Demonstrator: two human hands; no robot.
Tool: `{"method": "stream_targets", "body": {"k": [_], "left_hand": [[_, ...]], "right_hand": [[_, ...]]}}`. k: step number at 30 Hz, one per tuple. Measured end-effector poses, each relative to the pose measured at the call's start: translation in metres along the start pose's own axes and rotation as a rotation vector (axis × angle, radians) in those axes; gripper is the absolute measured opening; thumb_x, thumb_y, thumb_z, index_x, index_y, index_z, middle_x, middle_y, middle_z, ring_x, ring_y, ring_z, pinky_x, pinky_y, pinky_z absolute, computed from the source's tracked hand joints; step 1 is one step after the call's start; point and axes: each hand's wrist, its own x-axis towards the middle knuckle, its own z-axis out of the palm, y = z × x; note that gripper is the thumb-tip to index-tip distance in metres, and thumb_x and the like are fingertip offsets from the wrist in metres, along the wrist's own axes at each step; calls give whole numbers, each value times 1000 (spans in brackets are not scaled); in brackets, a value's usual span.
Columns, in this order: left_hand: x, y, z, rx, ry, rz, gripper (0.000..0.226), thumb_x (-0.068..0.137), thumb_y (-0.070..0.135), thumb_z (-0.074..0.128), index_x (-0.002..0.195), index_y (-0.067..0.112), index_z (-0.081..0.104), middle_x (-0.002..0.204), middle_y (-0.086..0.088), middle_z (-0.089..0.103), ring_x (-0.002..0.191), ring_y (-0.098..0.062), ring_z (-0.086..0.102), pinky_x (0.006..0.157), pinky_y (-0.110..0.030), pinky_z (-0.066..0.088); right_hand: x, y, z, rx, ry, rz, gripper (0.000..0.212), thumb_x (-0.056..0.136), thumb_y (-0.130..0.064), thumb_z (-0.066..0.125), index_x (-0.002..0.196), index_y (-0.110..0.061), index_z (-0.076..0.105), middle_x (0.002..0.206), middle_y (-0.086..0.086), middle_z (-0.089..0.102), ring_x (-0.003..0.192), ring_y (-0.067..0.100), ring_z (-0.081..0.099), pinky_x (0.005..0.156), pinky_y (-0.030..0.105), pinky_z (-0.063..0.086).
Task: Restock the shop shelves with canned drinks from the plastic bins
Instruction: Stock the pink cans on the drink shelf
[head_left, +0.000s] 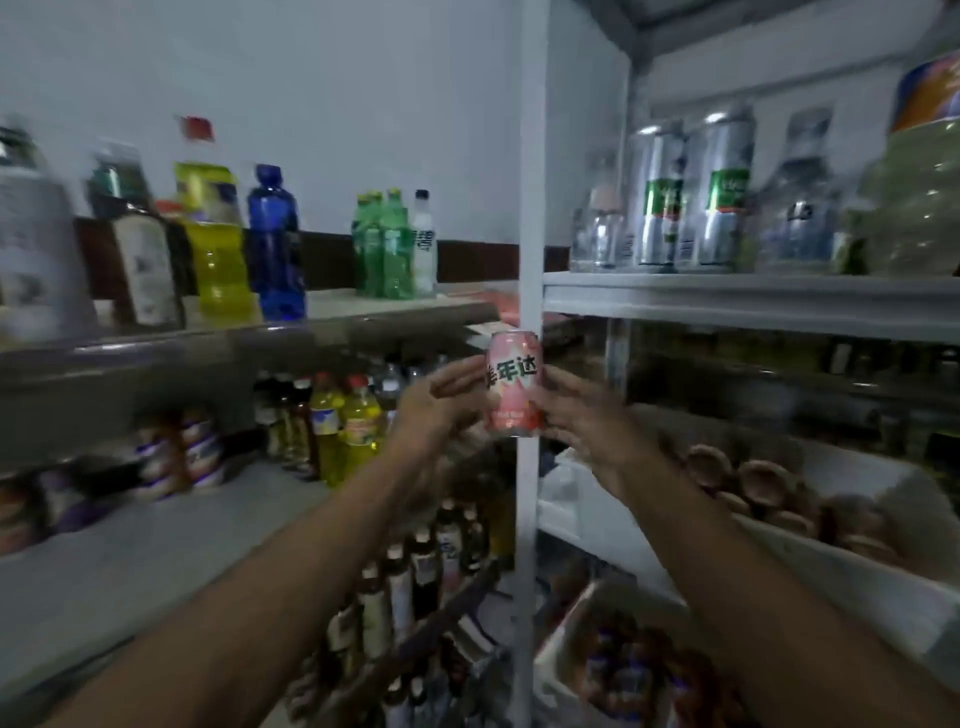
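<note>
Both arms stretched forward, left hand (441, 402) and right hand (584, 415) raised together, shared grip on pink can (514, 387)

We've got can (514, 384) btwn L hand (436, 402) & R hand (579, 413), in front of post (531, 208). Bottles (275, 244) on L shelf (156, 340), cans (691, 197) on R shelf (753, 301), bin (551, 670) below R.

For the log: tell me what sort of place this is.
Most likely a small shop's drinks aisle or stockroom: shelves crowded with bottles, tall silver cans on the right, and a pink can held up between the left hand and right hand.
</note>
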Motion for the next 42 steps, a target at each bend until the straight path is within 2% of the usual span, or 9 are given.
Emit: {"method": "stream_targets", "body": {"k": [6, 10, 12, 20, 24, 31, 35, 39, 42], "left_hand": [[-22, 24, -107, 149, 181, 102, 38, 86, -6, 67, 123, 2, 65, 108, -10, 76, 92, -16, 73, 78, -26, 59], [-49, 43, -179, 213, 313, 78, 41, 84, -5, 71, 124, -1, 65, 106, -13, 75, 87, -18, 72, 80, -31, 59], [-68, 54, -216, 258, 353, 64, 39, 86, -2, 71, 124, -1, 66, 104, -12, 75, 82, -16, 71, 70, -23, 58], [-174, 95, -354, 423, 664, 25, 33, 83, -4, 76, 114, 4, 72, 106, -10, 76, 94, -21, 74, 81, -28, 61], [-237, 107, -411, 457, 830, -41, 28, 86, -12, 67, 112, -1, 70, 106, -11, 75, 91, -25, 73, 73, -27, 62], [-331, 120, -500, 631, 1041, -49, 22, 72, 3, 81, 93, 6, 74, 94, -12, 75, 87, -27, 72, 71, -40, 62], [-358, 130, -543, 928, 1041, -111, 26, 78, 14, 80, 97, -2, 75, 90, -13, 75, 87, -28, 70, 78, -49, 59], [-369, 133, -572, 1260, 1060, -181, 21, 79, 25, 78, 96, 15, 82, 90, -13, 77, 89, -31, 72, 76, -43, 56], [-368, 133, -587, 1401, 1070, -219, 11, 83, 25, 76, 90, 18, 81, 86, -11, 76, 87, -30, 71, 66, -33, 46]], "right_hand": [[21, 26, 103, 44, -136, 61, 40, 91, -19, 71, 130, -13, 63, 117, 5, 74, 103, 18, 71, 88, 31, 55], [29, 43, 181, 99, -239, 108, 19, 92, -8, 68, 109, -16, 64, 92, 0, 72, 66, 2, 69, 56, 13, 52], [30, 50, 220, 94, -298, 121, 24, 92, -8, 68, 113, -18, 63, 96, -2, 72, 74, 4, 70, 59, 13, 53], [7, 97, 388, 64, -578, 175, 16, 90, -5, 70, 98, -18, 65, 94, -5, 72, 81, 6, 71, 81, 26, 59], [-18, 133, 475, 78, -683, 239, 21, 88, 0, 70, 102, -16, 66, 112, 7, 72, 93, 15, 70, 73, 20, 58], [-57, 218, 614, 60, -764, 268, 79, 48, -45, 89, 122, -21, 69, 123, 6, 70, 111, 24, 69, 103, 50, 51], [-95, 206, 659, -11, -701, 262, 28, 73, -13, 85, 89, -31, 71, 98, -8, 70, 98, 18, 70, 96, 49, 56], [-110, 220, 694, -20, -675, 223, 43, 82, 1, 75, 114, -26, 68, 93, -11, 69, 83, -4, 64, 88, 30, 56], [-111, 228, 709, -40, -636, 196, 50, 83, -1, 76, 130, -14, 65, 107, -8, 69, 95, 4, 66, 95, 30, 53]]}}
